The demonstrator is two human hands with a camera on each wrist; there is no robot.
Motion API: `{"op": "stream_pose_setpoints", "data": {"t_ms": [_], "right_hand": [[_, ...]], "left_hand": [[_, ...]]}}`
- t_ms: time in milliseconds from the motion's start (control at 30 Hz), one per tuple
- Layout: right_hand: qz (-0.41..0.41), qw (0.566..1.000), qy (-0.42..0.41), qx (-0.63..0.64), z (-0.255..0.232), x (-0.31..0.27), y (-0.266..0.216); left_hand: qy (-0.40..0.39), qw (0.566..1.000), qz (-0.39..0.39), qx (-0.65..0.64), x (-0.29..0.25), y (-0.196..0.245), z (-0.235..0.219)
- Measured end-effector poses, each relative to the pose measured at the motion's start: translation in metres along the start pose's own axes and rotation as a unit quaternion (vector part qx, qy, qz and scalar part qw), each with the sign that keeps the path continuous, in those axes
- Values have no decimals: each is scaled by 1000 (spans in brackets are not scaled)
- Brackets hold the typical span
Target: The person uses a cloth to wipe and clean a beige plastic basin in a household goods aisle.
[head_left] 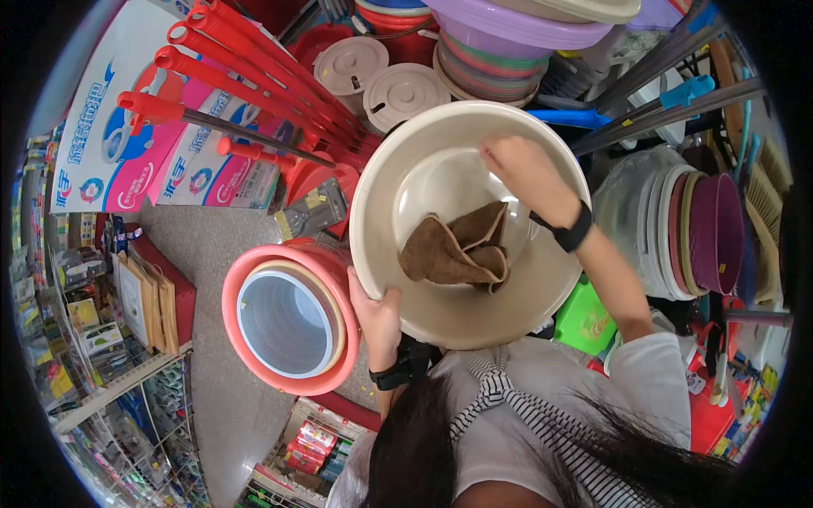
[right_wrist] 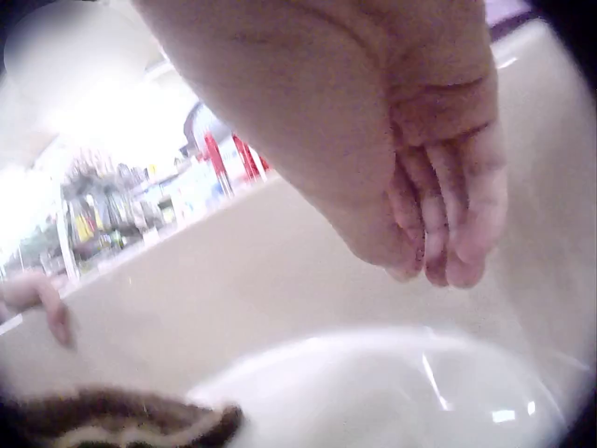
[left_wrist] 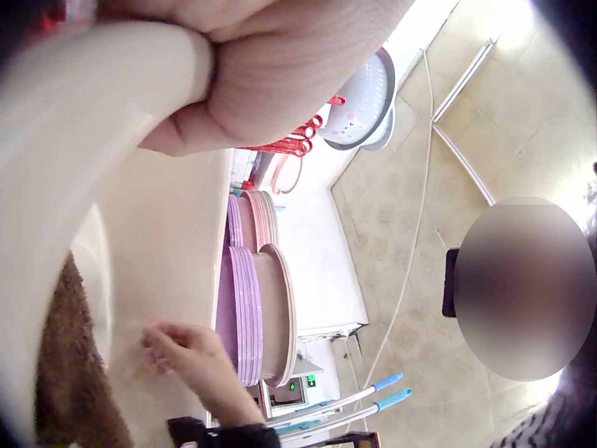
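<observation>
A large cream basin (head_left: 542, 300) is held up in front of the person's body. At its left rim my left hand (head_left: 378, 317) grips the edge, thumb on the inner side; in the left wrist view the palm wraps over the rim. Inside the basin lies a crumpled brown cloth (head_left: 440, 254) with a lighter edge, seen also as a brown corner (right_wrist: 121, 415) in the right wrist view. My right hand (head_left: 529, 173) hovers within the basin near the far right wall, above and apart from the cloth. Its fingers (right_wrist: 466, 215) hang loosely bent and hold nothing.
Nested tubs in a pink basin (head_left: 235, 339) stand on the floor at left. Red mop handles (head_left: 254, 85) lean beside printed boxes (head_left: 114, 127). Purple basins (head_left: 525, 30) are stacked behind, more tubs (head_left: 716, 233) at right. A goods shelf (head_left: 110, 389) lines the left side.
</observation>
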State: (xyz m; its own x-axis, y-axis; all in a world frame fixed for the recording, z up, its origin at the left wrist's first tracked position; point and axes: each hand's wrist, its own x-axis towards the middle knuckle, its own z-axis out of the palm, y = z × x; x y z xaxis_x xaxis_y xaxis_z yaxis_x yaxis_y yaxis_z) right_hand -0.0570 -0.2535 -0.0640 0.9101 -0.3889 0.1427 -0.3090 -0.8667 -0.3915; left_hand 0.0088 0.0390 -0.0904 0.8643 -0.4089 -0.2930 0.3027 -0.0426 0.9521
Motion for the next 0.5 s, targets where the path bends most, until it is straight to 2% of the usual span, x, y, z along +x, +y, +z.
{"op": "stream_pose_setpoints", "data": {"t_ms": [33,67,100,133,200,233,300,400,500], "right_hand": [[7,999,20,38,-22,-2,-5],[9,993,82,90,-52,0,-18],[43,982,106,149,-78,-2,-29],[63,974,141,163,-100,-6,-29],[116,940,297,122,-116,-9,-9],[188,931,307,56,-127,-10,-4],[188,930,304,-89,-125,-18,34],[224,918,297,-133,-116,-21,43],[250,905,321,-123,-117,-20,33]], "left_hand": [[1,1000,1,4,0,1,1],[2,1000,3,3,0,2,2],[3,1000,-1,1,0,3,2],[3,1000,-4,0,1,4,3],[5,1000,0,2,0,4,4],[9,1000,4,1,0,4,4],[8,1000,3,5,0,5,6],[5,1000,0,-5,-1,5,5],[2,1000,0,-16,-1,6,6]]}}
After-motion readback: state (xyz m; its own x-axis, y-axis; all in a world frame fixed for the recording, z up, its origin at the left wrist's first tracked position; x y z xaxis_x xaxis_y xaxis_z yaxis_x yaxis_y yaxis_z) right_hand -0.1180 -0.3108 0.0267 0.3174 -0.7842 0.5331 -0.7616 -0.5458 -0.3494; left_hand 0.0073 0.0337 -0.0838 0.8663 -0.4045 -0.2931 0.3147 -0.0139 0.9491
